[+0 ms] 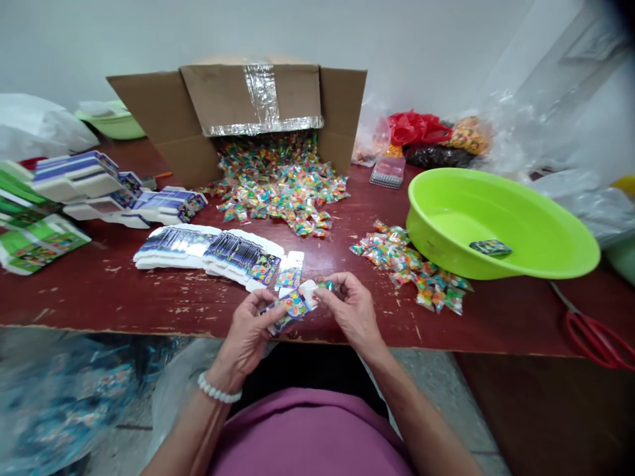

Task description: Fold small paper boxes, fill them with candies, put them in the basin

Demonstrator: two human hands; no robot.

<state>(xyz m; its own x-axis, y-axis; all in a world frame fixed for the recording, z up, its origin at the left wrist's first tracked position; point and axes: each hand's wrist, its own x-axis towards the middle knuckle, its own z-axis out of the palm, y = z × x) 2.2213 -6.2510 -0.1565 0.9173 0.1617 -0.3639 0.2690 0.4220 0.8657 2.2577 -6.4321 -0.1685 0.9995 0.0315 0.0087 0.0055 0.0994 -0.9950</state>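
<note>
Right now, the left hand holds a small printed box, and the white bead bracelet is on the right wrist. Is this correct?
Not fully: the head view shows the white bead bracelet on the left wrist. The left hand does hold a small printed box.

Held box [296,305]: glossy card. Sachets [292,188]: shiny plastic. Basin [441,241]: smooth, glossy plastic. Tabletop [149,297]: scuffed wood.

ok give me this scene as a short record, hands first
left hand: holds a small printed box
right hand: pinches a clear packet by the box's white flap
cardboard carton: open, colourful packets spilling onto the table
overlapping printed boxes: in a row beyond the left hand
green basin: one small pack inside
scissors: red handles, at the right
</note>
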